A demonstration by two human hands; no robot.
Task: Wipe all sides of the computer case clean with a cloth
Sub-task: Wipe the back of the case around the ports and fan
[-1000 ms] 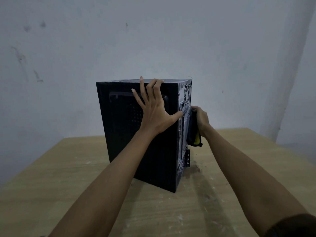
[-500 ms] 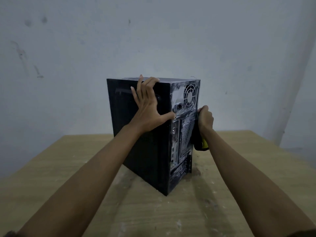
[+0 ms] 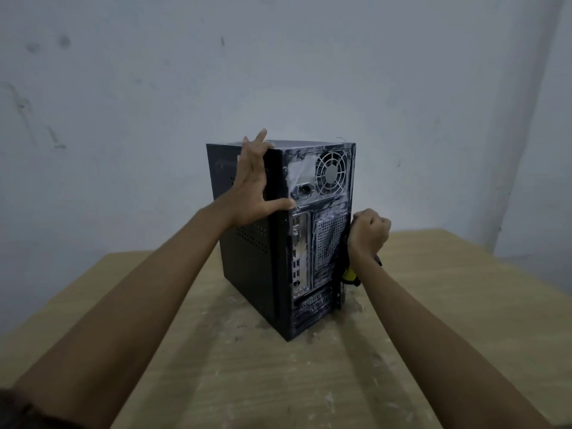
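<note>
case [image 3: 247,267] stands upright on the tabletop [image 3: 247,382], dusty rear towards us. our left hand [image 3: 253,187] presses flat on its left side; our right hand [image 3: 368,232], fisted round the cloth [image 3: 349,274], sits at the rear's right edge, nearest that dust.

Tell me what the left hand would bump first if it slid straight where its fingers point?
Probably nothing. The left hand lies flat on the side of the computer case, fingers pointing up past its top edge. Above looks like open air; the wall seems well behind, though depth is unclear.
</note>
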